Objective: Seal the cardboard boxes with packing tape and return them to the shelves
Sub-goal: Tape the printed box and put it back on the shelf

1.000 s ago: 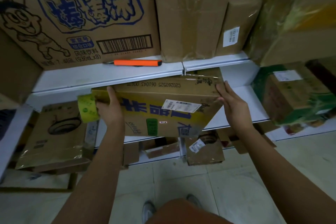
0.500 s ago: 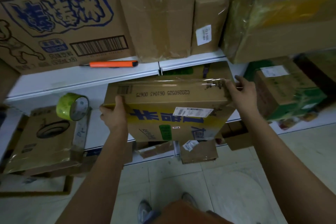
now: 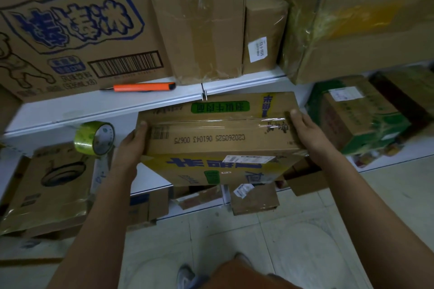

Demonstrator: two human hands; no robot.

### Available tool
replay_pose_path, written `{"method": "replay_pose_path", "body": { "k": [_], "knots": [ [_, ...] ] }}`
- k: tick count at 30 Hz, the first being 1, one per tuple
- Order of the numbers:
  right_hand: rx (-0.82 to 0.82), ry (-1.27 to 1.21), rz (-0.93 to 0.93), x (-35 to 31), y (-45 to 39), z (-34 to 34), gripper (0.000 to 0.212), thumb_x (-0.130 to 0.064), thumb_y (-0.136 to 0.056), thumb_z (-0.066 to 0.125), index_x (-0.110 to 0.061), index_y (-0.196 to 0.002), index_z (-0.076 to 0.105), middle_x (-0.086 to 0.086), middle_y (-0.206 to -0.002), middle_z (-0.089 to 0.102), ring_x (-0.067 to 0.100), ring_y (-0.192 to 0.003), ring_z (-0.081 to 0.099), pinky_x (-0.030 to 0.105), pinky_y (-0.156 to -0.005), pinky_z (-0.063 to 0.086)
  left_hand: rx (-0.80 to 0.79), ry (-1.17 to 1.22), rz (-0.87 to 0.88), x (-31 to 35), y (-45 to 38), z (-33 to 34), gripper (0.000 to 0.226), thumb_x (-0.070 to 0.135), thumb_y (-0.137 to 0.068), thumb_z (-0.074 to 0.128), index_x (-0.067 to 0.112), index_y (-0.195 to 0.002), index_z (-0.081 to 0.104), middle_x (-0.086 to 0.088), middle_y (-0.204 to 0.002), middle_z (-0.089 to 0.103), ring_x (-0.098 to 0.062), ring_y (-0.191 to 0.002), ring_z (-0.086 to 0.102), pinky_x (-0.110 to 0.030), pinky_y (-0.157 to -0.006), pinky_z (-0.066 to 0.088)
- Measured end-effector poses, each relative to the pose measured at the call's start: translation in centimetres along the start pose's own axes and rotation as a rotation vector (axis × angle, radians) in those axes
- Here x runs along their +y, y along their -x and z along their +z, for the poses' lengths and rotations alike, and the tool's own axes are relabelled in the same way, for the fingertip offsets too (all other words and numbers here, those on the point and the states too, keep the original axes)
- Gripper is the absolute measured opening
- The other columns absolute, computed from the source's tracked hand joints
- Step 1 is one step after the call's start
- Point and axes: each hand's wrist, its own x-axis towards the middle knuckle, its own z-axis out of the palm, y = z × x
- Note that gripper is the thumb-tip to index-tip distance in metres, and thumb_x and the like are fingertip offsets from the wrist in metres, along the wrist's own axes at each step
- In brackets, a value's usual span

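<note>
A person holds a flat cardboard box (image 3: 218, 138) in both hands in front of white shelves. The left hand (image 3: 130, 148) grips the box's left end, thumb laid on the top face and the other fingers hidden underneath. The right hand (image 3: 305, 131) takes the right end the same way, thumb on top near a shiny strip of clear tape (image 3: 211, 121) that runs along the top seam. The box's far edge lies just under the edge of the upper shelf (image 3: 94, 105); whether it rests on the lower shelf (image 3: 150, 178) I cannot tell.

A roll of yellow-green tape (image 3: 95, 138) stands on edge just left of the left hand, on top of a tilted brown box (image 3: 51, 185). An orange cutter (image 3: 143, 87) lies on the upper shelf, in front of a large box with blue print (image 3: 70, 30). A green and brown box (image 3: 359, 117) sits to the right on the lower shelf.
</note>
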Motion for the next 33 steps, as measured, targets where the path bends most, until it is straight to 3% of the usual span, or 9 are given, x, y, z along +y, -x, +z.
{"method": "replay_pose_path", "body": {
  "k": [3,6,9,12,16,19,23,28,33],
  "knots": [
    [0.008,-0.031,0.007,0.4,-0.2,-0.2,0.032,-0.055,-0.100,0.045,-0.035,-0.120,0.060,0.006,-0.121,0.066,0.024,-0.104,0.064,0.038,-0.090,0.051,0.026,0.115,0.035,0.1,0.5,0.5,0.040,0.054,-0.098,0.050,0.021,-0.117,0.063,-0.009,-0.112,0.066,-0.027,-0.101,0.063,-0.040,-0.092,0.051],
    [-0.002,-0.040,0.013,0.9,-0.3,-0.5,0.023,-0.057,-0.097,0.049,-0.040,-0.102,0.064,0.006,-0.112,0.071,0.025,-0.100,0.068,0.051,-0.096,0.052,0.021,0.161,-0.006,-0.2,0.2,0.2,0.031,0.049,-0.098,0.052,0.022,-0.105,0.066,-0.007,-0.110,0.070,-0.027,-0.101,0.065,-0.045,-0.098,0.051],
    [-0.002,-0.071,0.005,0.6,0.5,-0.5,0.024,-0.049,-0.101,0.047,-0.035,-0.114,0.062,0.008,-0.109,0.071,0.021,-0.093,0.068,0.040,-0.083,0.055,0.056,0.173,-0.027,-0.1,0.4,0.1,0.034,0.054,-0.096,0.051,0.024,-0.094,0.066,-0.006,-0.109,0.070,-0.026,-0.099,0.064,-0.047,-0.097,0.052],
    [0.020,-0.109,-0.013,0.1,1.0,-0.3,0.028,-0.043,-0.103,0.046,-0.030,-0.124,0.059,0.003,-0.102,0.071,0.015,-0.085,0.067,0.030,-0.067,0.050,0.160,0.185,0.099,0.2,1.1,0.6,0.043,0.058,-0.096,0.052,0.021,-0.111,0.066,-0.004,-0.107,0.065,-0.023,-0.099,0.060,-0.039,-0.092,0.049],
    [-0.003,-0.131,-0.036,0.7,1.1,-0.5,0.017,-0.047,-0.102,0.047,-0.044,-0.109,0.062,0.004,-0.108,0.072,0.020,-0.096,0.068,0.040,-0.084,0.055,0.187,0.203,0.204,-0.1,2.3,1.1,0.034,0.048,-0.100,0.052,0.020,-0.113,0.065,0.000,-0.099,0.066,-0.014,-0.090,0.062,-0.025,-0.078,0.048],
    [-0.042,-0.151,-0.063,1.6,1.2,-1.4,0.020,-0.050,-0.100,0.050,-0.049,-0.114,0.063,0.002,-0.109,0.073,0.026,-0.105,0.068,0.051,-0.096,0.052,0.168,0.226,0.217,-1.4,3.5,1.6,0.038,0.046,-0.101,0.051,0.013,-0.109,0.068,0.003,-0.095,0.068,-0.002,-0.083,0.061,-0.019,-0.069,0.050],
    [0.027,-0.242,-0.041,2.5,1.6,-3.0,0.022,-0.039,-0.101,0.052,-0.042,-0.120,0.063,-0.001,-0.108,0.074,0.023,-0.103,0.069,0.045,-0.092,0.054,0.072,0.332,0.207,-3.1,4.5,3.2,0.038,0.047,-0.100,0.053,0.018,-0.117,0.069,0.003,-0.106,0.073,-0.006,-0.095,0.069,-0.030,-0.083,0.057],
    [0.064,-0.168,-0.012,2.5,0.5,-5.7,0.030,-0.046,-0.101,0.050,-0.036,-0.129,0.056,0.001,-0.114,0.070,0.022,-0.104,0.066,0.042,-0.092,0.052,-0.053,0.281,0.236,-2.0,4.3,5.4,0.037,0.040,-0.102,0.052,0.014,-0.126,0.063,-0.003,-0.115,0.071,-0.017,-0.105,0.067,-0.038,-0.092,0.054],
    [0.018,-0.123,0.114,1.1,0.0,-8.9,0.022,-0.031,-0.104,0.050,-0.020,-0.122,0.055,0.009,-0.104,0.068,0.025,-0.089,0.066,0.042,-0.084,0.054,-0.129,0.135,0.222,1.8,3.4,7.0,0.016,0.026,-0.099,0.056,0.022,-0.115,0.062,-0.006,-0.112,0.066,-0.017,-0.090,0.064,-0.031,-0.081,0.049]
  ]
}}
